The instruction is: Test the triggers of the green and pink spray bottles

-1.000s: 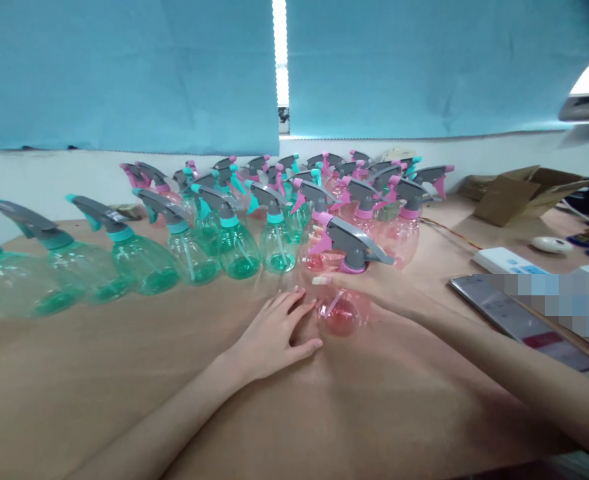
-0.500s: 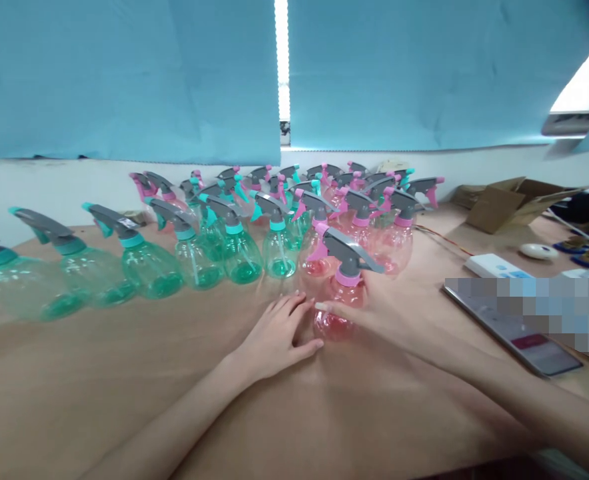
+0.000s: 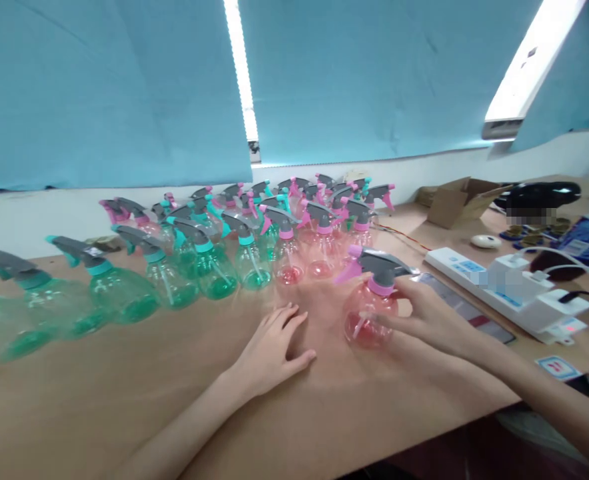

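Observation:
My right hand [image 3: 424, 317] is closed around the side of a clear pink spray bottle [image 3: 369, 320] with a grey and pink trigger head. The bottle is upright, its nozzle pointing left, near the middle of the table. Left of it, my left hand [image 3: 274, 347] lies low over the tabletop with fingers spread, holding nothing and apart from the bottle. Beyond both hands runs a front row of spray bottles: green ones such as this green spray bottle [image 3: 214, 270] on the left, then pink ones such as this pink spray bottle [image 3: 289, 257].
More spray bottles crowd behind the front row. To the right, a phone [image 3: 469, 310] lies partly behind my right arm, beside a white power strip [image 3: 459, 267] with plugged-in chargers. Farther back are a white mouse [image 3: 485, 242] and an open cardboard box [image 3: 449, 207].
My right hand and the pink spray bottle have moved right, away from my left hand and the front row. The view has turned to the right, showing more of the power strip.

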`<state>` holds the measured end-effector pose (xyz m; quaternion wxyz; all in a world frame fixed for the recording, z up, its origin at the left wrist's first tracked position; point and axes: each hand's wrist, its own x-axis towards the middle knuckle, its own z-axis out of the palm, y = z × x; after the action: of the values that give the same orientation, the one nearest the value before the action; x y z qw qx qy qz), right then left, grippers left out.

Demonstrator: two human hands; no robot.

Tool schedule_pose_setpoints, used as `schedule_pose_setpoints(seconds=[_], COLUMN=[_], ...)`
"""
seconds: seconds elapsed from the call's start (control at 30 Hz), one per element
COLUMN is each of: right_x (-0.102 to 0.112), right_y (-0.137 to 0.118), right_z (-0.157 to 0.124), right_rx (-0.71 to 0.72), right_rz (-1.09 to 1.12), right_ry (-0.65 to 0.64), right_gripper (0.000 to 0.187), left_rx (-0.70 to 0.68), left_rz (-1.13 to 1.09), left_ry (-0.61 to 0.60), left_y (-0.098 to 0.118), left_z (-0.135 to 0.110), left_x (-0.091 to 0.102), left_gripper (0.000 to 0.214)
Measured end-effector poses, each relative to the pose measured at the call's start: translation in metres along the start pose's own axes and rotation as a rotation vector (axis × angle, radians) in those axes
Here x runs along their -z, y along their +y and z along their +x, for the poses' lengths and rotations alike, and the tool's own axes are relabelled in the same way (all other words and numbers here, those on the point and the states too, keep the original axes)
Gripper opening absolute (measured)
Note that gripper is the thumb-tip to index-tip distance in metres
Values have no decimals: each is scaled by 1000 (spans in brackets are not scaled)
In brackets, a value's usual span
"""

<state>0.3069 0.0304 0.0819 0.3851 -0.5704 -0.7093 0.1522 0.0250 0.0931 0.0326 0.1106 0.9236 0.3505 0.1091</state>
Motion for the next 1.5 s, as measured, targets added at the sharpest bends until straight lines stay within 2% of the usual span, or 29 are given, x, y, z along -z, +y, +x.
schedule_pose_setpoints(seconds=[0.07,0.2,0.3,0.4,0.6,0.8,1.03,1.3,1.5], right_x=[16,48,65,72,67,55,50,52,55], right_y=[19,53,72,86,110,129,135,130,120], right_z=[2,21,44,67,94,106,114,105,76], right_rx=[-72,-159,-200,-183,-190,-158,-115,-95,-174], right_rz=[-26,-42,-63,-84,-94,-52,-20,40,4], right_ry=[-2,135,220,271,289,252,216,190,295], right_gripper=[28,42,40,35,25,33,36,50,70], left_rx=[-29,-96,-142,-174,-215,-235,-265,-273,-285], left_rz=[-11,-44,-69,-78,-78,-86,-84,-75,-77], left_ry=[-19,-39,-36,-36,-45,-49,-32,-27,-21], left_y=[10,30,42,51,61,66,71,74,72], left_z=[10,38,62,83,112,132,153,160,158], left_x=[-4,-13,-20,-27,-37,-45,-51,-53,-55], left_gripper=[61,61,61,62,60,60,58,58,61])
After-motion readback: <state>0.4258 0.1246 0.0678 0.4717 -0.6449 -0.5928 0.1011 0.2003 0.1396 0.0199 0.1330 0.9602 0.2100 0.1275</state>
